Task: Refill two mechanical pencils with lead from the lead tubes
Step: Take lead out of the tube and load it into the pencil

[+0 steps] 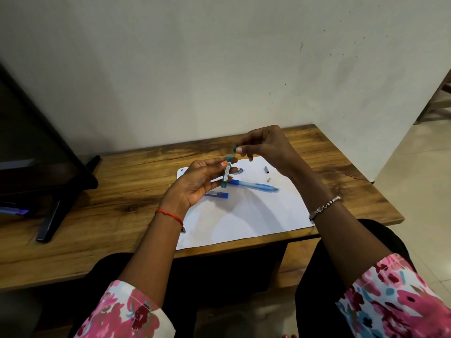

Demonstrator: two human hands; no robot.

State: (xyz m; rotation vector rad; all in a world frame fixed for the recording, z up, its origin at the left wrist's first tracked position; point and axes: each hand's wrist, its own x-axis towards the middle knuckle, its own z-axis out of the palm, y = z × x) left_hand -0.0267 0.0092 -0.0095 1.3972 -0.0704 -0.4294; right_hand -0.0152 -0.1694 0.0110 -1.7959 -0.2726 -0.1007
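Now | left hand (195,181) clamped mid-barrel on upright teal lead tube (226,175) | right hand (266,145) at 1 o'clock — fingertips (240,150) pinching cap (235,149) | blue pencil (256,185) at 5 o'clock | likely light, slick, brittle contents — hold mid-wall

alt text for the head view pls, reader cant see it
A person's left hand holds a teal lead tube upright over a wooden table, while the right hand pinches a small teal cap just above it. A blue mechanical pencil and a blue lead tube lie on white paper below.
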